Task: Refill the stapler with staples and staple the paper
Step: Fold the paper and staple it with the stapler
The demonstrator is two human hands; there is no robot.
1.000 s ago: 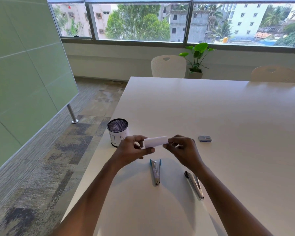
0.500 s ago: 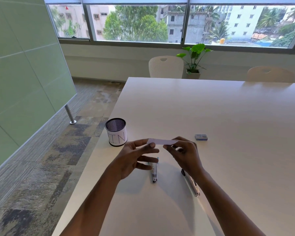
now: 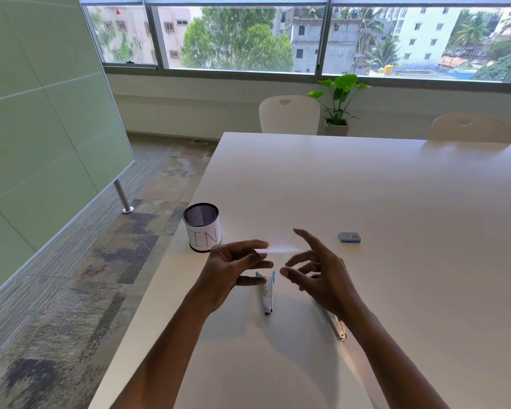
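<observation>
on the white table [image 3: 366, 202], near edge: mesh cup [image 3: 201, 227] at left, small staple box [image 3: 349, 237] off right, two staplers lying flat: blue-ended stapler [image 3: 267, 292] between the hands, second stapler [image 3: 335, 321] mostly hidden under the right wrist. left hand [image 3: 230, 271] pinches one end of the paper slip [image 3: 278, 249] above the blue one. right hand [image 3: 322, 276] spread, holding nothing. paper is motion-blurred, edges unclear. likely setting paper aside to reload. advice: park the slip clear of the staplers, then fetch the box.
</observation>
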